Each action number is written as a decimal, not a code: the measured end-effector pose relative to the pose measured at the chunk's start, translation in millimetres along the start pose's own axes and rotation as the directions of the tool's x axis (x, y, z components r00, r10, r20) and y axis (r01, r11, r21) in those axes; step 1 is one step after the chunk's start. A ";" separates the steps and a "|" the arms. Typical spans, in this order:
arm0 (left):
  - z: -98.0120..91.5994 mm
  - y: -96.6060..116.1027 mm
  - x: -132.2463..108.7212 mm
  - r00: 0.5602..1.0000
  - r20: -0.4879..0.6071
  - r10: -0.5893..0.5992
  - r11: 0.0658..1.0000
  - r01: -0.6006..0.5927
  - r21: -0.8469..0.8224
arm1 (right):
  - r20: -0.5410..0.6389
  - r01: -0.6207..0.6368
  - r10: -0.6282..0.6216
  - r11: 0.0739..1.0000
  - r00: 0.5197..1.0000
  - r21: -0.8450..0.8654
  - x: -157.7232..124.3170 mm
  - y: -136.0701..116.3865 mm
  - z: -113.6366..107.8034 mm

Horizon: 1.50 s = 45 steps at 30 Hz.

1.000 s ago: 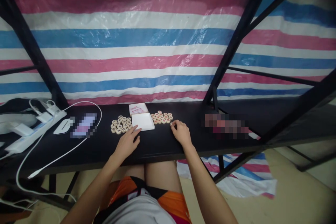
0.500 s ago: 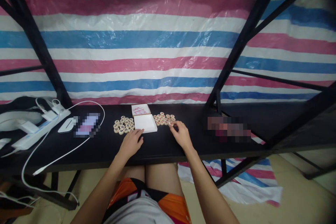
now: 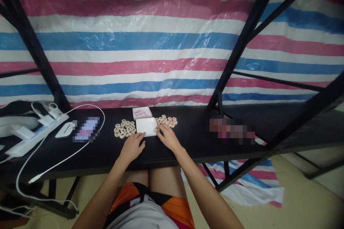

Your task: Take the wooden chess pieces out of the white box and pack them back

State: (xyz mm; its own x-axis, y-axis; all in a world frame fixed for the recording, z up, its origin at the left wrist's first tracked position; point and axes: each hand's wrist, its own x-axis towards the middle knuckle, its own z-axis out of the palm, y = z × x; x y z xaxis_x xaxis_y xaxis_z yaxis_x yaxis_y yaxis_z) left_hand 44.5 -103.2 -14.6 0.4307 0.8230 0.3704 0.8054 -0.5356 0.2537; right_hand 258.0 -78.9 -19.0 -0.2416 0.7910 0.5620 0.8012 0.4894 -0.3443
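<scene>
I have the left hand (image 3: 133, 146) resting low over the black tabletop (image 3: 193, 146), its fingers loosely spread and the thumb standing apart, grasping nothing that I can see. Its fingertips reach the near edge of the white box tray (image 3: 146, 126), and its knuckles lie just beside the black-marked discs (image 3: 125, 128), a loose cluster to the tray's left.

My right hand (image 3: 167, 136) is at the tray's right wall, fingers bent and pointing inward — I can't tell from here whether a disc is pinched between thumb and forefinger. Just beyond its knuckles lie the red-marked discs (image 3: 168, 119), part of that group hidden by the hand.

The tray sits open between the two clusters, its white floor facing up, and the box lid (image 3: 142, 112) with pink print lies directly behind it. Off to the left I see a phone (image 3: 87, 128) with its screen blurred out, a flat white device (image 3: 64, 130) and a power strip (image 3: 36, 136) with plugs in it; a white cable (image 3: 63, 154) loops around the phone. A striped sheet (image 3: 139, 39) hangs behind the tabletop.
</scene>
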 end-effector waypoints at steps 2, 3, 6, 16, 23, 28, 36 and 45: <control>0.3 -0.4 0.1 1.000 0.006 0.007 1.000 -0.007 0.005 | 0.001 0.021 -0.021 1.000 1.000 0.000 0.2 -1.3 0.8; 0.5 -0.6 0.2 1.000 0.011 0.009 1.000 -0.009 0.010 | 0.006 0.032 -0.032 0.999 0.999 0.000 0.6 -2.1 1.1; 1.4 -1.2 0.5 1.000 0.018 0.012 1.000 -0.012 0.018 | 0.017 0.047 -0.047 0.999 0.999 -0.019 1.1 -4.0 2.1; 1.7 -1.6 -0.1 1.000 -0.001 0.015 1.000 -0.015 -0.005 | 0.058 0.087 -0.079 0.986 0.995 -0.142 -3.2 -7.1 2.8; -0.6 0.8 -0.5 1.000 0.021 0.015 0.999 -0.016 0.045 | 0.038 0.094 -0.089 0.982 0.995 -0.162 -3.7 -12.0 1.1; -3.6 2.6 -0.6 0.999 0.037 0.016 0.998 -0.019 0.062 | 0.073 0.080 -0.066 0.976 0.995 -0.203 -4.2 -12.1 2.5; -2.8 0.9 0.0 0.999 0.049 0.017 0.998 -0.021 0.063 | -0.001 0.040 -0.042 0.974 0.999 -0.225 -4.0 -13.0 -0.1; -0.2 -0.6 -1.8 1.000 0.014 0.020 0.998 -0.021 0.066 | -0.090 -0.432 0.430 0.827 0.899 -0.360 -11.3 6.4 -4.0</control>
State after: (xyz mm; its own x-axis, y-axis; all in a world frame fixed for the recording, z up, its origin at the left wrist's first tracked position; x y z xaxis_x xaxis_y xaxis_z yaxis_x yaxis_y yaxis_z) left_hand 43.1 -104.4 -15.2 0.4527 0.8145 0.3628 0.8213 -0.5393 0.1860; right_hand 268.0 -86.2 -24.5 0.1765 0.8879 0.4249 0.9640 -0.0687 -0.2568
